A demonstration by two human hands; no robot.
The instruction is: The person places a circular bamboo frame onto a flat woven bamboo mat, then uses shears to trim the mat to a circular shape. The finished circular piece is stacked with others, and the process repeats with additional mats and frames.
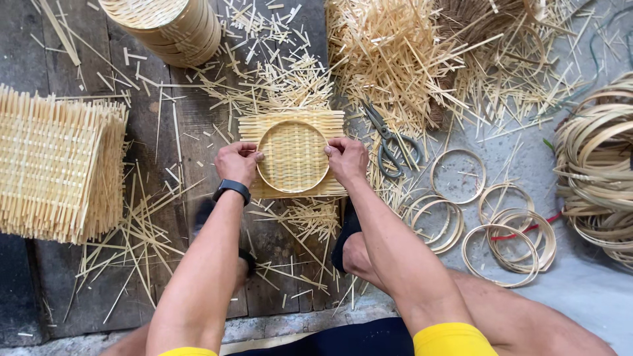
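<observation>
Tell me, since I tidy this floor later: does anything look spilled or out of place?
Yes. Loose bamboo slivers lie strewn across the floor planks, and the scissors lie half buried among them. The woven mat under the hoop sits square between both hands.

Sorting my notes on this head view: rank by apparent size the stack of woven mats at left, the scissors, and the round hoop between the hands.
1. Stack of woven mats
2. Round hoop
3. Scissors, similar in length to the hoop, but slimmer

Both arms reach forward, the left hand [237, 163] and right hand [346, 160] level, fingers curled inward in a grip.
</observation>
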